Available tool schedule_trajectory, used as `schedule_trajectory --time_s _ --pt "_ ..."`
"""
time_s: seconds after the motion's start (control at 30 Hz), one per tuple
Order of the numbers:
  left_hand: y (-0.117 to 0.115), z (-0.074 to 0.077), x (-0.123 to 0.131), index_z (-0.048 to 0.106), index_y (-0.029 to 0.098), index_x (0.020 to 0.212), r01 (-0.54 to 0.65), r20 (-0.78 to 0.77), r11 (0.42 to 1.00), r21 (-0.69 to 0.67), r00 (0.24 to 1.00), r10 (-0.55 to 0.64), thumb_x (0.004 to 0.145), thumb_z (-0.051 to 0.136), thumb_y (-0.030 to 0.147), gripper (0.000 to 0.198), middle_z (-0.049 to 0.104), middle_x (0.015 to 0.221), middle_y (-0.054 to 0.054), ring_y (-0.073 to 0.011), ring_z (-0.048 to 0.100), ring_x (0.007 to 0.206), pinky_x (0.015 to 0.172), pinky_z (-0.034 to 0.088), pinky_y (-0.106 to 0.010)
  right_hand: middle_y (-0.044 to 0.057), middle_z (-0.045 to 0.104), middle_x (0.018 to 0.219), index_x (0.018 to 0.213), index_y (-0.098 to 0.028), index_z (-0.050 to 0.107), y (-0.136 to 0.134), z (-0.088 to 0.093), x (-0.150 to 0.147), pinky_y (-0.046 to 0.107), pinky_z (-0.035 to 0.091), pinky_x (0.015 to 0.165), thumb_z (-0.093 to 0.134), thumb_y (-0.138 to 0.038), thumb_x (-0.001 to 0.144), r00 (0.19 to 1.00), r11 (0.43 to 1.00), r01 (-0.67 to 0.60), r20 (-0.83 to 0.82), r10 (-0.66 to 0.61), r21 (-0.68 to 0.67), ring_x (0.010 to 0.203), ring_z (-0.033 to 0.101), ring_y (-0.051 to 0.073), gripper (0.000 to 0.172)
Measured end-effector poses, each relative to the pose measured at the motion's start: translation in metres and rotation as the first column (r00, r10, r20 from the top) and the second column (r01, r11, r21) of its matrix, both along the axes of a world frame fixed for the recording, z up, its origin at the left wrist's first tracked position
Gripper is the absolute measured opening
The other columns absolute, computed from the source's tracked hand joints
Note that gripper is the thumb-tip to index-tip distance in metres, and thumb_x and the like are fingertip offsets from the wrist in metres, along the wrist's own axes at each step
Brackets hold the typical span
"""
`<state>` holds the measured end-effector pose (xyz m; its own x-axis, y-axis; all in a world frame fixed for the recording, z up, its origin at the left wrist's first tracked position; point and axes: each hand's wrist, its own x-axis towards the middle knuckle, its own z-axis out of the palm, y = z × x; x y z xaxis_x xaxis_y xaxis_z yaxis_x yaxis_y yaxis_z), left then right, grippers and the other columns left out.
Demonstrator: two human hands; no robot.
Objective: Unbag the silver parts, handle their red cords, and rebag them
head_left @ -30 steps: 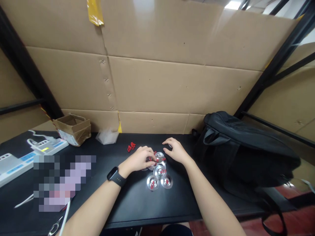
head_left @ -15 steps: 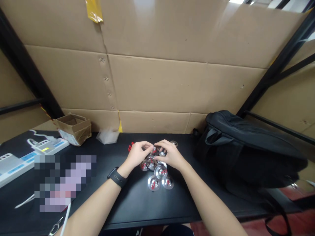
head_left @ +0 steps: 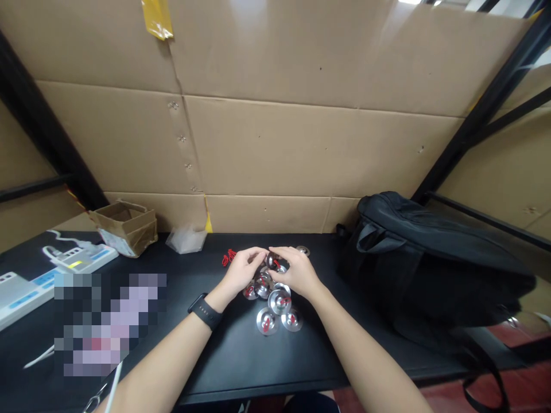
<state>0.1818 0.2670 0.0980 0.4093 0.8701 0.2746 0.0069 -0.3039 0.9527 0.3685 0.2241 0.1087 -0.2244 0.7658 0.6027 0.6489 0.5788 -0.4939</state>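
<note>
Between my hands a shiny finger cymbal [head_left: 272, 261] with a red cord is held up on edge over a small pile. My left hand [head_left: 241, 269], with a black watch on the wrist, pinches at its left side. Curved around its right side are the thumb and fingers of my right hand [head_left: 297, 272]; some fingertips are hidden. Several more cymbals lie beneath and in front, overlapping, among them one [head_left: 279, 301] in the middle and two nearest me, a left one [head_left: 267, 321] and a right one [head_left: 292, 320]. Another cymbal [head_left: 303, 250] lies behind my right hand.
Red cord [head_left: 228, 257] lies left of my left hand. A clear plastic bag [head_left: 186, 240], an open cardboard box [head_left: 124, 226] and a white power strip [head_left: 55, 278] are on the left. A large black bag [head_left: 434, 264] stands on the right. Cardboard panels [head_left: 267, 149] rise behind the black table [head_left: 258, 367].
The cymbal between my fingers has been raised and tilted, so more of it shows. Both hands stay close together over the pile. The view has shifted slightly.
</note>
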Motion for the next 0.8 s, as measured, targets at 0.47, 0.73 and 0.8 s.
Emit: schedule_trajectory --time_s 0.47,0.73,0.8 --pt "-0.0028 0.0023 -0.0033 0.071 0.013 0.103 0.212 0.064 0.961 -0.177 0.977 -0.204 0.084 0.072 0.038 0.031 0.076 0.101 -0.011 -0.0215 0.071 0.094 0.087 0.053 -0.031 0.006 0.074 0.109 0.121 -0.024 0.069 -0.0047 0.0078 -0.001 0.029 0.056 0.076 0.08 -0.019 0.069 0.984 0.991 -0.117 -0.139 0.108 -0.057 0.086 0.069 0.019 0.054" --pt "-0.0032 0.0041 -0.0027 0.067 0.014 0.099 0.254 0.067 0.953 -0.164 0.967 -0.246 0.079 0.078 0.038 0.033 0.075 0.099 -0.011 -0.0201 0.07 0.089 0.086 0.053 -0.032 0.006 0.074 0.109 0.12 -0.024 0.07 -0.0066 0.009 -0.0015 0.031 0.055 0.079 0.08 -0.021 0.068 0.982 0.989 -0.139 -0.137 0.13 -0.056 0.092 0.069 0.021 0.053" --pt "-0.0019 0.0041 -0.0044 0.068 0.014 0.101 0.263 0.0 0.96 -0.099 0.964 -0.264 0.084 0.072 0.038 0.029 0.075 0.1 -0.011 -0.0203 0.07 0.09 0.087 0.053 -0.033 0.006 0.074 0.107 0.119 -0.024 0.07 -0.0066 0.0075 -0.0023 0.031 0.055 0.078 0.08 -0.021 0.069 0.984 0.99 -0.129 -0.13 0.12 -0.057 0.089 0.069 0.02 0.052"
